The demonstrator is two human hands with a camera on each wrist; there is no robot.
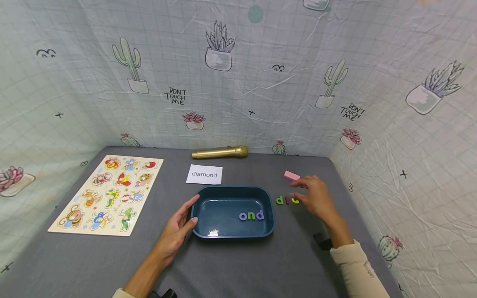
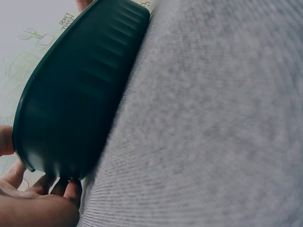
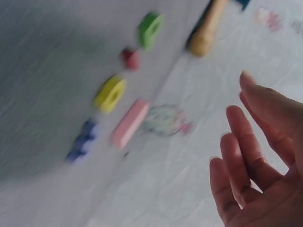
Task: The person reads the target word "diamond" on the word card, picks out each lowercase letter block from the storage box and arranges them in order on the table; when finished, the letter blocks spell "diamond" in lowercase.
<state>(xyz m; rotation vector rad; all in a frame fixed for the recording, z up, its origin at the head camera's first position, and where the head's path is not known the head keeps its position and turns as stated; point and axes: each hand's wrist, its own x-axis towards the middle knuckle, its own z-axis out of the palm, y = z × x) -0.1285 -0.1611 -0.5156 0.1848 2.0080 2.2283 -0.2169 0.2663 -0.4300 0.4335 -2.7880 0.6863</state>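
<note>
My left hand (image 1: 174, 236) grips the left end of a dark teal plastic tray (image 1: 232, 236), thumb at the rim and fingers along the outer wall. Inside the tray lie a purple letter o (image 1: 243, 217), a green n (image 1: 251, 216) and a purple d (image 1: 260, 215). To the right of it, my right hand (image 1: 314, 196) hovers with loosely bent fingers and nothing between them. Beneath and beside that hand are a green d (image 1: 279, 200), a small red letter (image 1: 287, 200), a yellow letter (image 3: 110, 93) and a blue m (image 3: 84, 142), hidden by the hand in the head view.
A pink block (image 1: 292, 176) lies just beyond the right hand. Behind the tray are a white card (image 1: 204, 179) reading "diamond" and a gold microphone-shaped object (image 1: 220, 153). An insect puzzle board (image 1: 108, 194) occupies the left side. Printed cloth (image 1: 238, 95) hangs around the table.
</note>
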